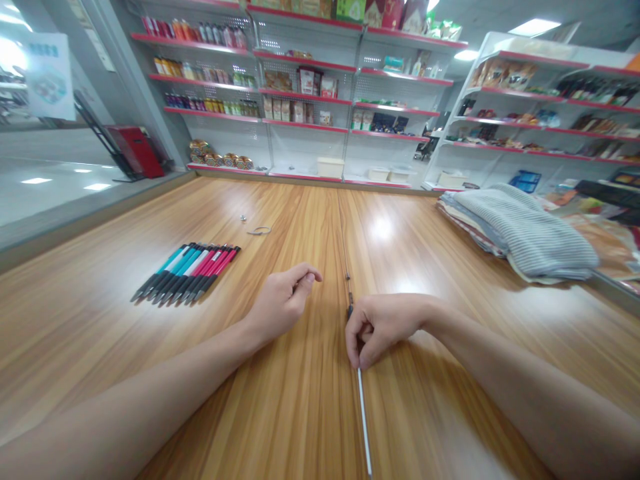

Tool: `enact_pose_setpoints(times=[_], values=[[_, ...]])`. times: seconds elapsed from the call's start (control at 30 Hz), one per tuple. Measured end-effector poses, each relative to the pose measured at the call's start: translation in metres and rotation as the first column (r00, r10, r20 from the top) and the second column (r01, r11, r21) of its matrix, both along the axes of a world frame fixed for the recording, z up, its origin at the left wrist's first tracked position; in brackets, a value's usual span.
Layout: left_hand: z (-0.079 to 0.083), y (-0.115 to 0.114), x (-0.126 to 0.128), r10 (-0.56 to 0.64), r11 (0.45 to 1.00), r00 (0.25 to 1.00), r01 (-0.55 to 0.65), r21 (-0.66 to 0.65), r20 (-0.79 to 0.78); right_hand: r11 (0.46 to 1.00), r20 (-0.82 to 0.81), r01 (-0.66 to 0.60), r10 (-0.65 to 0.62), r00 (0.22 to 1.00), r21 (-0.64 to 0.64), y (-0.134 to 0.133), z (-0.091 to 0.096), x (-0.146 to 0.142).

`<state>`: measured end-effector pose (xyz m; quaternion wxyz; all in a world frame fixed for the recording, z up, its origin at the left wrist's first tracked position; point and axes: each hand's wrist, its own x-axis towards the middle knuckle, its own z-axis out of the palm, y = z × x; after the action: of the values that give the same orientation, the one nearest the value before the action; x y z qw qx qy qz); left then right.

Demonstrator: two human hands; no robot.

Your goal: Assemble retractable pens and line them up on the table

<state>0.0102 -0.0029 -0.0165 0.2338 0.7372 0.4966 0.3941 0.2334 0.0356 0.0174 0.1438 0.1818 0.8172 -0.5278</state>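
My right hand (383, 327) is closed, thumb and fingertips pinching a thin white rod (364, 420) that lies along the table toward me. Beyond the knuckles a slim black piece (349, 311) shows in line with it, and small dark bits and a fine dark line continue away from me. My left hand (283, 300) hovers to the left with thumb and forefinger pressed together; whether anything small sits between them I cannot make out. Left of it, a row of pens (187, 273) with turquoise, white and pink barrels and black grips lies side by side on the wooden table (300, 220).
Behind the pens lie a thin grey loop (259, 231) and a small shiny metal piece (243, 218). Folded striped cloths (530, 230) are stacked at the right. Stocked shelves (305, 97) stand beyond the table's far edge. A red box (134, 152) stands off the table at left.
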Motion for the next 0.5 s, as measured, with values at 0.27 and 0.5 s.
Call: enact_pose_setpoints(times=[0.27,0.5], values=[[0.000,0.000,0.000,-0.004,1.000,1.000,0.003,-0.010,-0.008,1.000,-0.009,-0.007,0.007,1.000,0.009,0.000,-0.001,0.000],[-0.001,0.001,0.000,0.037,0.999,0.997,-0.036,-0.016,0.068,0.984,-0.115,0.082,-0.101,0.988,-0.158,0.010,-0.004,0.009]])
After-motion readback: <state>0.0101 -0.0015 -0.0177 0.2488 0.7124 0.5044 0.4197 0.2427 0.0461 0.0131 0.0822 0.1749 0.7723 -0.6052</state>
